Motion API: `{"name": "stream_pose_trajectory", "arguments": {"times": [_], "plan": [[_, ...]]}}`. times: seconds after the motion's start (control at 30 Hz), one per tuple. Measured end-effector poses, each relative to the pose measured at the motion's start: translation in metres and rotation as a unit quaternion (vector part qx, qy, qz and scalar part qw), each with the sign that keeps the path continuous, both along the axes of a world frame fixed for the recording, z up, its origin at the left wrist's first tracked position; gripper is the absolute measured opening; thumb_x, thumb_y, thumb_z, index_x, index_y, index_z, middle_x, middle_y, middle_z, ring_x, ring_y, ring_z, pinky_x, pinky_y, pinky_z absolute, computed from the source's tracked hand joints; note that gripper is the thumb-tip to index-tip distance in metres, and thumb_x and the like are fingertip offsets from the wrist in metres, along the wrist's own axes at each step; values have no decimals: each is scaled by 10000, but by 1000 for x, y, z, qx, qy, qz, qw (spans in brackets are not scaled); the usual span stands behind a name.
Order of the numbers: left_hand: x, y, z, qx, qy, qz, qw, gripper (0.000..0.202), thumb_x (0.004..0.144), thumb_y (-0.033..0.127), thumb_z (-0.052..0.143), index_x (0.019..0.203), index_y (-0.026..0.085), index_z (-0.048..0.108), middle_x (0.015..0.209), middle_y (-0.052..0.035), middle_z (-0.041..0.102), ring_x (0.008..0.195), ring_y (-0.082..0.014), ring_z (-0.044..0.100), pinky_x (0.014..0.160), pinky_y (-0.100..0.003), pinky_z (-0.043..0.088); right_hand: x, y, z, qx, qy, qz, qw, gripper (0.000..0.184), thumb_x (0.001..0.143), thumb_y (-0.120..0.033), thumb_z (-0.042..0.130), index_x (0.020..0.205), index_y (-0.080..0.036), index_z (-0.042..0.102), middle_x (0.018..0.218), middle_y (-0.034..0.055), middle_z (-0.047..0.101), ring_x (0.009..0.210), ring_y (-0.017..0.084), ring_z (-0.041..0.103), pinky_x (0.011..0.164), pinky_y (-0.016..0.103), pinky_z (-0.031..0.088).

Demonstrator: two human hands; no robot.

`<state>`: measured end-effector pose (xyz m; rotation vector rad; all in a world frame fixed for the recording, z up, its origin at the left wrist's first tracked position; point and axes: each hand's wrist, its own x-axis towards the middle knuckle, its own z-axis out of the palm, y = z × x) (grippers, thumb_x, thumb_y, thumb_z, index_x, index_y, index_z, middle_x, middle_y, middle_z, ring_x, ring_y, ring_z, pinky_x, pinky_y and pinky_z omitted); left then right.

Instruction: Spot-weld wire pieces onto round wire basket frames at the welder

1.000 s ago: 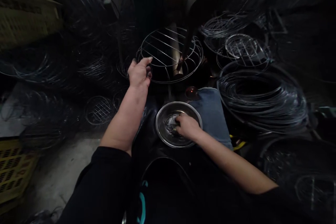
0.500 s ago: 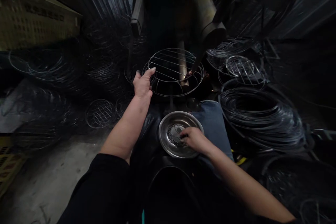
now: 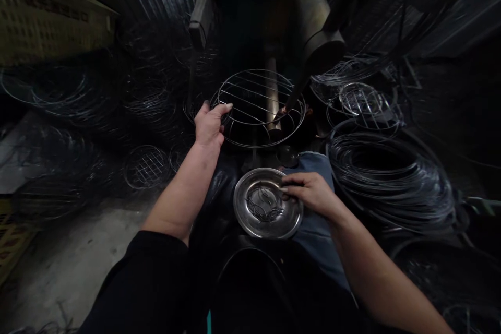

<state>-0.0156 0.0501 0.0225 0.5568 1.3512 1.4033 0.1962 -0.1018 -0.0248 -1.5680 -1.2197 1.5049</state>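
My left hand [image 3: 210, 124] grips the left rim of a round wire rack [image 3: 258, 108] that sits under a machine's metal rod [image 3: 273, 95]. A shiny steel bowl [image 3: 267, 203] lies below it, with several small bent wire pieces [image 3: 263, 205] inside. At the bowl's right rim, my right hand [image 3: 311, 192] has its fingers pinched together; whatever they hold is too small to make out. Both forearms are bare, with black sleeves above.
Large coils of dark wire [image 3: 387, 177] lie at the right. Finished wire racks [image 3: 362, 100] are stacked behind them, and smaller grid racks [image 3: 146, 167] lie at the left. A blue cloth [image 3: 319, 167] sits under the bowl's right side. Bare concrete floor [image 3: 62, 266] shows lower left.
My right hand has drawn out of the bowl's middle to its right rim, fingers now pinched. My left hand has stayed on the rack's rim. The view has shifted slightly.
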Motion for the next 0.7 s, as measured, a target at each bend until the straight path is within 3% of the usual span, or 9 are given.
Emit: {"name": "stream_pose_trajectory", "arguments": {"times": [0.1, 0.17, 0.23, 0.3, 0.4, 0.47, 0.7], "plan": [[0, 0, 2, -2, -9, -2, 1000, 621, 538, 135, 748, 1128, 220, 573, 821, 21, 619, 625, -89, 537, 480, -208, 317, -4, 16, 20, 78, 75, -71, 992, 243, 646, -313, 745, 829, -155, 719, 575, 16, 670, 484, 171, 625, 431, 250, 472], [-1, 0, 1, 0, -15, -4, 1000, 526, 524, 133, 745, 1021, 208, 588, 767, 30, 599, 587, -84, 519, 472, -207, 314, -11, 31, 31, 176, 82, -150, 969, 218, 667, -297, 746, 837, -162, 725, 642, 21, 682, 526, 163, 638, 458, 248, 486], [-1, 1, 0, 2, -18, -7, 1000, 401, 509, 141, 747, 871, 186, 580, 711, 30, 579, 564, -84, 506, 462, -207, 314, -19, 46, 37, 262, 37, -211, 941, 179, 700, -294, 722, 834, -175, 734, 714, 22, 687, 552, 150, 637, 482, 252, 495], [-3, 2, -1, 4, -20, -11, 1000, 327, 497, 157, 750, 751, 172, 545, 677, 25, 570, 566, -88, 509, 460, -207, 329, -27, 59, 40, 299, -57, -213, 928, 144, 729, -286, 689, 819, -188, 743, 729, 21, 681, 575, 150, 636, 513, 261, 503], [-4, 3, -3, 7, -25, -16, 1000, 312, 484, 165, 752, 701, 168, 527, 669, 24, 573, 600, -94, 537, 487, -205, 373, -37, 74, 40, 298, -187, -178, 919, 142, 755, -243, 635, 817, -196, 753, 719, 34, 692, 648, 179, 656, 588, 283, 519], [-5, 4, -4, 10, -30, -19, 999, 323, 478, 156, 753, 715, 169, 533, 672, 27, 576, 613, -95, 549, 504, -206, 392, -41, 81, 41, 295, -218, -185, 912, 150, 750, -225, 622, 816, -188, 752, 735, 46, 707, 675, 196, 669, 600, 290, 523], [-6, 6, -1, 18, -50, -22, 998, 369, 464, 115, 746, 718, 178, 486, 634, 44, 553, 572, -87, 549, 500, -194, 391, -50, 87, 44, 226, -36, -243, 943, 161, 683, -249, 671, 766, -121, 723, 532, 8, 644, 413, 146, 594, 426, 241, 471]]}}
